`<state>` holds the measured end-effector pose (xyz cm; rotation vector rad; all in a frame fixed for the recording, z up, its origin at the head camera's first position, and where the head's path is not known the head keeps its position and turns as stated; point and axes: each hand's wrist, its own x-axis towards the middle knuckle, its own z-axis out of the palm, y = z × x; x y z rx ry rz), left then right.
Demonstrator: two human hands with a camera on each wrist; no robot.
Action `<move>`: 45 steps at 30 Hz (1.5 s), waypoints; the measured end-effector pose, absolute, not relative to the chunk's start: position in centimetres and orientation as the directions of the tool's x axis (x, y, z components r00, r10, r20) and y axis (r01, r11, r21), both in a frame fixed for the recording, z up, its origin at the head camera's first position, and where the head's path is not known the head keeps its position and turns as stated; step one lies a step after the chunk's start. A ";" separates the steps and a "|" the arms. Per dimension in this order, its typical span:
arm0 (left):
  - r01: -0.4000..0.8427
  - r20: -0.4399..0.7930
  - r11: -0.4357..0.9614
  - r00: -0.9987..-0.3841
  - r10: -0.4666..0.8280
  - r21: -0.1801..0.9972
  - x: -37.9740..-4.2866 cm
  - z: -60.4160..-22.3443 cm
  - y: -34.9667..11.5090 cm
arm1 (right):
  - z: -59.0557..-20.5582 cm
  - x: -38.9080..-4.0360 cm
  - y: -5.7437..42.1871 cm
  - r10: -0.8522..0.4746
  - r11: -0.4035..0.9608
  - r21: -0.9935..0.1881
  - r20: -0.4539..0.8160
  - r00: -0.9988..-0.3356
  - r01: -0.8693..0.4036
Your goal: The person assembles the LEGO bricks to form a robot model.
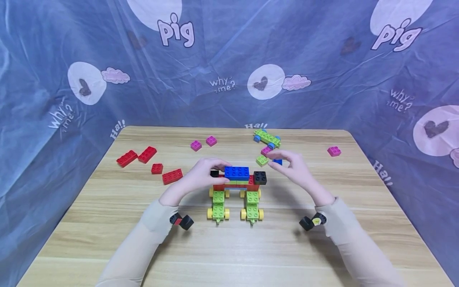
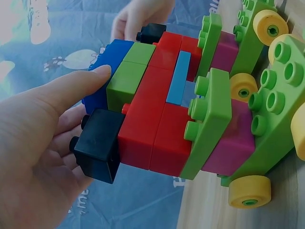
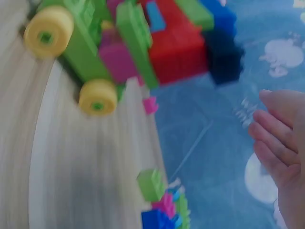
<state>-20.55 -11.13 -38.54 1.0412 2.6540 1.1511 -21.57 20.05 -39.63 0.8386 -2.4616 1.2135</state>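
Observation:
A vehicle-like model of toy building blocks stands mid-table on two green wheeled bases (image 1: 218, 210) with yellow wheels. Magenta bricks (image 2: 233, 136) and green plates carry its red bricks (image 2: 140, 114); a black brick (image 1: 259, 177) sits at each side. On top, a long blue brick (image 1: 236, 173) lies over light-green bricks (image 2: 126, 86). My left hand (image 1: 201, 173) grips the blue brick from the left, thumb on its near side and fingers behind, partly hidden. To the model's right, my right hand (image 1: 294, 167) hovers with fingers extended, holding nothing, apart from the black brick.
Behind the right hand lie a light-green brick (image 1: 262, 160), a blue brick (image 1: 277, 162), a magenta brick (image 1: 265, 150) and a green base with blue wheels (image 1: 267, 138). Several red bricks (image 1: 172, 176) lie at left. More magenta bricks (image 1: 211, 140) lie farther back; another (image 1: 334, 151) is far right.

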 end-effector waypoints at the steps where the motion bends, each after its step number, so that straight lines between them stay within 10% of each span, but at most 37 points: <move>1: 0.560 0.196 0.491 -0.768 0.609 0.668 -20.5 -38.5 -11.1 | -39.8 -21.8 20.3 -0.375 0.488 -0.637 0.464 -0.802 -0.597; 45: 0.549 0.184 0.494 -0.773 0.608 0.675 -20.5 -38.7 -11.2 | -45.3 -28.4 25.7 -0.454 0.646 -0.629 0.141 -0.880 -0.433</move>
